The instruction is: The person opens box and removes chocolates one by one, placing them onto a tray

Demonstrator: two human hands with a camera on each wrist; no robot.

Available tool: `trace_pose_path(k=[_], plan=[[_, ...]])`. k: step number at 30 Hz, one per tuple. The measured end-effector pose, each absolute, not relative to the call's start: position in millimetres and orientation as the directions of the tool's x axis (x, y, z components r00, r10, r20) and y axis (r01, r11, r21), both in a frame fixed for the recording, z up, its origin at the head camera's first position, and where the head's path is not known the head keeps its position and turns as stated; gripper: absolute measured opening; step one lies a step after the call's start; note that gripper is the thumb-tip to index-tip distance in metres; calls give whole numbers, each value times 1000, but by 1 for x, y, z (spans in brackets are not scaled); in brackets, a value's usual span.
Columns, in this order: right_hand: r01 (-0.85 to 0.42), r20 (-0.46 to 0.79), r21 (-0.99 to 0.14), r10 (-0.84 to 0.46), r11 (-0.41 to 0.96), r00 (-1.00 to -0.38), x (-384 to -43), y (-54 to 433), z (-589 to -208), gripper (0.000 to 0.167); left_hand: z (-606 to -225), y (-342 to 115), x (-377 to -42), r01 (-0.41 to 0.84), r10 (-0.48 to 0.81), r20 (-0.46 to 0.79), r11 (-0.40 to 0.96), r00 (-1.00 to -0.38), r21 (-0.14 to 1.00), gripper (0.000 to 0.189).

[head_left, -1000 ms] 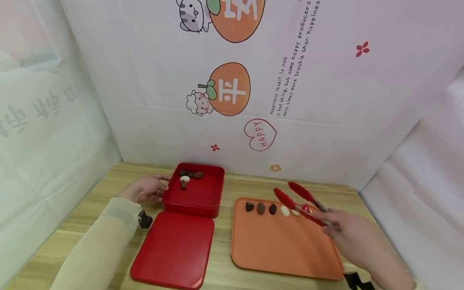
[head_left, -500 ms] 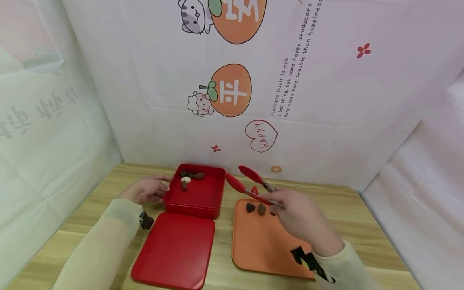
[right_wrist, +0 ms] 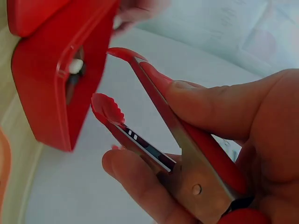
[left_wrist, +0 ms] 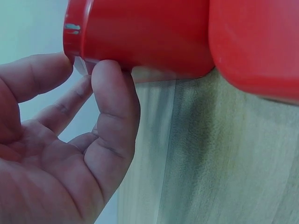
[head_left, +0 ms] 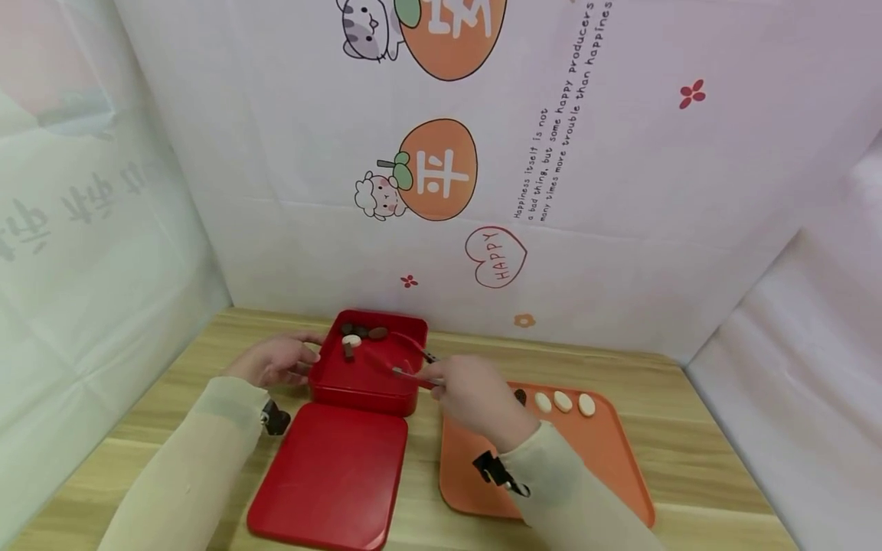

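Observation:
The red box (head_left: 365,398) stands at the back left, several small dark, brown and white chocolate-like pieces (head_left: 351,340) lying toward its far left. Beside its left wall is my left hand (head_left: 279,360); the left wrist view shows thumb and fingertips (left_wrist: 112,74) touching the rim and side. My right hand (head_left: 475,394) holds red-tipped metal tongs (right_wrist: 196,163) between thumb and fingers. In the head view the tong tips reach over the box's interior, hard to make out against the red. Their arms are spread, with nothing visible between the tips.
In front of the box lies its flat red lid (head_left: 331,474). An orange tray (head_left: 475,482) is on the right, with a dark piece (head_left: 520,396) and several cream ovals (head_left: 563,400) along its back edge. My right hand and forearm cover part of it. A printed white cloth (head_left: 586,291) hangs behind.
My right hand has carried the spread tongs left, from above the tray's right side to over the red box. My left hand stays at the box, and the pieces inside look unchanged.

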State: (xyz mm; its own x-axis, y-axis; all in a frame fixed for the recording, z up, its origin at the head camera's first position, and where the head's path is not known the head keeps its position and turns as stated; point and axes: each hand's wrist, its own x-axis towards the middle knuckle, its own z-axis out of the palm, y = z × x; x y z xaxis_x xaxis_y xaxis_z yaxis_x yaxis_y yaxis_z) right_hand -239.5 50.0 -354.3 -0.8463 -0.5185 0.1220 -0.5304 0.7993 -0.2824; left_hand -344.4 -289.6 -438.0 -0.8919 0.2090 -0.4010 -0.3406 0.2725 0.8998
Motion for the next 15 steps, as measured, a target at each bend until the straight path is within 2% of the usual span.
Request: trace_pose_path(k=[15], plan=[[-476, 1, -284, -496, 832, -868, -257, 7, -374, 37, -438, -289, -344, -348, 190, -402, 264, -896, 899, 56]])
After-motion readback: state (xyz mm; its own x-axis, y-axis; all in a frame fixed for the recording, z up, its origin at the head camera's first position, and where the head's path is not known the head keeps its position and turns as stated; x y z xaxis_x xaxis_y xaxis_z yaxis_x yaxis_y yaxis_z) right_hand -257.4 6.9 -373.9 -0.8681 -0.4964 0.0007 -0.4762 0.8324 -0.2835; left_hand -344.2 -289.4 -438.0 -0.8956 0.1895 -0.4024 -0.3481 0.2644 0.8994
